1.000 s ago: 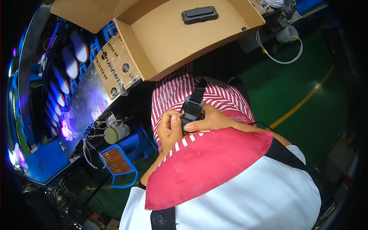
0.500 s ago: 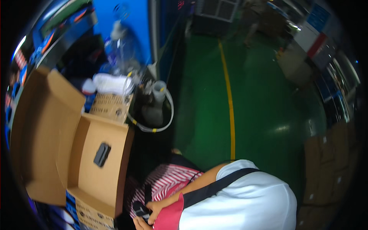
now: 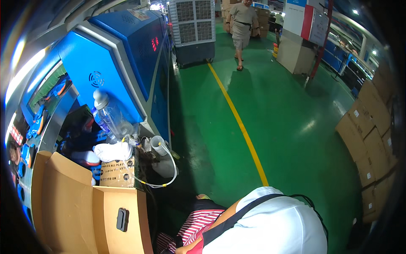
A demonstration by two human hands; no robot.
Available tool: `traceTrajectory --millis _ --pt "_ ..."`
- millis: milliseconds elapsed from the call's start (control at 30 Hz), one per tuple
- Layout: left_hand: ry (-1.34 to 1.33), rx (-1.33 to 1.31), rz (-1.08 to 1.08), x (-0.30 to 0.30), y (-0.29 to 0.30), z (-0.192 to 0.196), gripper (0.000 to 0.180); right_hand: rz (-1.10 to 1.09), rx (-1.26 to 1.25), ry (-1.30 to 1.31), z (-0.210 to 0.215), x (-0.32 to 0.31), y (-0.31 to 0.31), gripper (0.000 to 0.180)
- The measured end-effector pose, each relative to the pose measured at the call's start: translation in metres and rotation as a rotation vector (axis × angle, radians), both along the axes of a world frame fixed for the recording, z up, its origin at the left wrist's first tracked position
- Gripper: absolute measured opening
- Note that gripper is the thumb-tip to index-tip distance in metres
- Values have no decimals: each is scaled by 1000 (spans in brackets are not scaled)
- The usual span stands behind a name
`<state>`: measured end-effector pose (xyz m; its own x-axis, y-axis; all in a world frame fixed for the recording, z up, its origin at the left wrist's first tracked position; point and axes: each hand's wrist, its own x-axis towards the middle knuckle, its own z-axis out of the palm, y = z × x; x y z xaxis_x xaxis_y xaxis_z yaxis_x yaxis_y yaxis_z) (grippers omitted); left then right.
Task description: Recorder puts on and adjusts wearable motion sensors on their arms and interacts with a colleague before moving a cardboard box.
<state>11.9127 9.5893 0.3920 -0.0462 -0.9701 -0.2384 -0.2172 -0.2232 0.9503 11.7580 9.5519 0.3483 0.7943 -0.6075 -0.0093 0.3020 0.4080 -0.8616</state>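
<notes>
My hands are below the lower edge of the view, so what they hold or touch cannot be seen. My right arm (image 3: 229, 210), in a white sleeve (image 3: 264, 203), reaches down and forward past a red-and-white striped cloth (image 3: 198, 224). A bit of bare skin shows at the bottom edge, with no fingers visible. To the left stands an open brown cardboard box (image 3: 141, 211) with its lid folded back. Inside it lies a small black oblong object (image 3: 122, 219); I cannot make out its kind.
Beyond the box, a white shoe (image 3: 113, 151) rests on a printed carton (image 3: 116, 172), near a clear bottle (image 3: 111, 118) and a looped hose (image 3: 174, 163). A blue machine (image 3: 127, 46) borders the green floor (image 3: 203, 114). Someone walks (image 3: 242, 29) farther off; cartons (image 3: 363, 139) stack at right.
The view has tilted up and grown sharper. My hands, seen earlier around a dark object at the bottom, have left the picture. A walking person and the blue machine now show plainly.
</notes>
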Motion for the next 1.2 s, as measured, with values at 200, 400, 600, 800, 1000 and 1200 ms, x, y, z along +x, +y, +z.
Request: traceTrajectory --millis 200,400,600,800,1000,1200 --pt "40 7 -68 -2 5 10 6 -71 -33 -47 5 -5 7 32" --pt "85 -177 -264 -1 -26 -1 9 -291 -132 13 5 -14 -6 35" --pt "197 -155 -446 -20 -68 33 37 -698 -129 120 32 -82 -41 33" --pt "292 -113 -379 -36 -92 52 27 -1591 -209 1 89 -224 -57 36" --pt "313 -112 -429 -43 -104 40 24 -1974 -255 -136 118 -301 -14 25" --pt "283 -70 -444 -37 -107 32 23 -2018 -257 -116 101 -300 3 26"
